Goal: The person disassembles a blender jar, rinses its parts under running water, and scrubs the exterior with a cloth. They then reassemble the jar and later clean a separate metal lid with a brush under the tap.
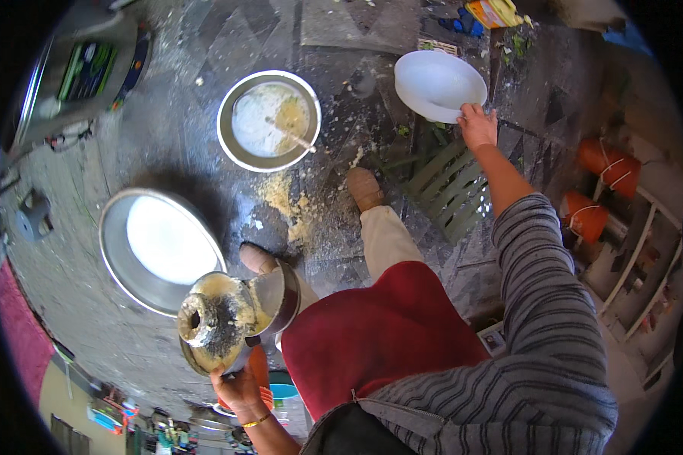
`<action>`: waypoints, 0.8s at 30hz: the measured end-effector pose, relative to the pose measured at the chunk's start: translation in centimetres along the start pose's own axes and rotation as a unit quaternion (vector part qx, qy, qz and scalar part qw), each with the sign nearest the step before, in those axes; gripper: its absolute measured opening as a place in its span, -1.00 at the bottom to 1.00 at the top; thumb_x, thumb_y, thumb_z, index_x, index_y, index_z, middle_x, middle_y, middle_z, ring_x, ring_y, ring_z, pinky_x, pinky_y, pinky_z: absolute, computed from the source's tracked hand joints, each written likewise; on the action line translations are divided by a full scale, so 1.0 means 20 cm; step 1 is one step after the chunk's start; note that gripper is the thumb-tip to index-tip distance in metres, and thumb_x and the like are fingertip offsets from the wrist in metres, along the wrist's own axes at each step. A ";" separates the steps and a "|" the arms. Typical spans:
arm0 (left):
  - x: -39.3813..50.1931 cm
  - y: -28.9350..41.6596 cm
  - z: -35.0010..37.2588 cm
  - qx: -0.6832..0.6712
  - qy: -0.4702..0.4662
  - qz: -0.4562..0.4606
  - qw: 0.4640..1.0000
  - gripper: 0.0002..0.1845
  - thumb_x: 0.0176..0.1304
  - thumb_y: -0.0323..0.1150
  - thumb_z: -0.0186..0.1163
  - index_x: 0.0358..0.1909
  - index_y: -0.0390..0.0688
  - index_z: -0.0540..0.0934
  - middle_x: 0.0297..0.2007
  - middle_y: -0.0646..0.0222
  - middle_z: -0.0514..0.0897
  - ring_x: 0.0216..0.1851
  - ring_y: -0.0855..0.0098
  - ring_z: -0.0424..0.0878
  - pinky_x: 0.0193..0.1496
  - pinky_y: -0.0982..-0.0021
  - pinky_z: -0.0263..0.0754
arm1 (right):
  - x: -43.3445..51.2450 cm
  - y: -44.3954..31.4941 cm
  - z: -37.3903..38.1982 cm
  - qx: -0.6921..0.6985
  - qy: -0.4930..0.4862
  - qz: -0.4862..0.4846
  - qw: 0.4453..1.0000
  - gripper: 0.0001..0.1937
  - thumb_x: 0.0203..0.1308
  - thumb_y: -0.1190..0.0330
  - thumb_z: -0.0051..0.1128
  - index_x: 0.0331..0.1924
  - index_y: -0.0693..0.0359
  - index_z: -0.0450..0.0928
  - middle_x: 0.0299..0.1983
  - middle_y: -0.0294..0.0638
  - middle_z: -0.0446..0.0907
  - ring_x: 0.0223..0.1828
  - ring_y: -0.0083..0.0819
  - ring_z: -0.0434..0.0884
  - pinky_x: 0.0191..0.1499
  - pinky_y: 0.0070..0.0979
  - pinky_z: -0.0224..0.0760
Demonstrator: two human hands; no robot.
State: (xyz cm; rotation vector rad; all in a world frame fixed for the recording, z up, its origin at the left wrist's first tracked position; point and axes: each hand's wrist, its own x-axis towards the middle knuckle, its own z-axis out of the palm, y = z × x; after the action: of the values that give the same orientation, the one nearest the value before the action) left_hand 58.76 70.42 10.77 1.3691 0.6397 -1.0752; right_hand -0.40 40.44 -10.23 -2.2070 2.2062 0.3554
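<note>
My left hand (239, 387), with a bangle at the wrist, grips the rim of a metal grinder part (222, 324), which is smeared with yellowish paste and has a round opening. A wide metal cylinder forms its right end. On the right, my right hand (478, 126) holds the near rim of a white plastic basin (441, 85), tilted over the floor. A round metal basin (225, 145) between them holds cloudy liquid, yellow mash and a stick-like utensil (290, 135). Left of the grinder part stands a large metal basin (111, 250) with white liquid inside.
Yellow crumbs (287, 205) lie on the wet floor near my shoes. A slatted grate (447, 182) is below my right hand. A yellow container (494, 12) lies at the top right, orange pots (586, 216) stand by a rack at right, and a grey stool (33, 215) is far left.
</note>
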 end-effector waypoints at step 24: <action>-0.46 -1.48 2.14 0.358 -0.233 -0.082 0.901 -0.36 -0.15 -0.42 0.20 0.11 -0.26 0.37 0.05 0.15 0.49 0.11 0.09 0.43 0.18 0.00 0.35 | -1.82 1.64 0.64 0.135 -0.114 0.683 0.709 -0.63 0.33 0.05 -0.27 -0.06 0.17 0.34 -0.06 0.11 0.43 -0.16 0.17 0.49 -0.16 0.07 0.33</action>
State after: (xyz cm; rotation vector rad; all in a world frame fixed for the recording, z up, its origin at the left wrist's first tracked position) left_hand 19.41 35.04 11.94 1.5918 -0.0223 -1.8158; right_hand -34.27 78.09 -11.76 -0.0165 2.9388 0.1964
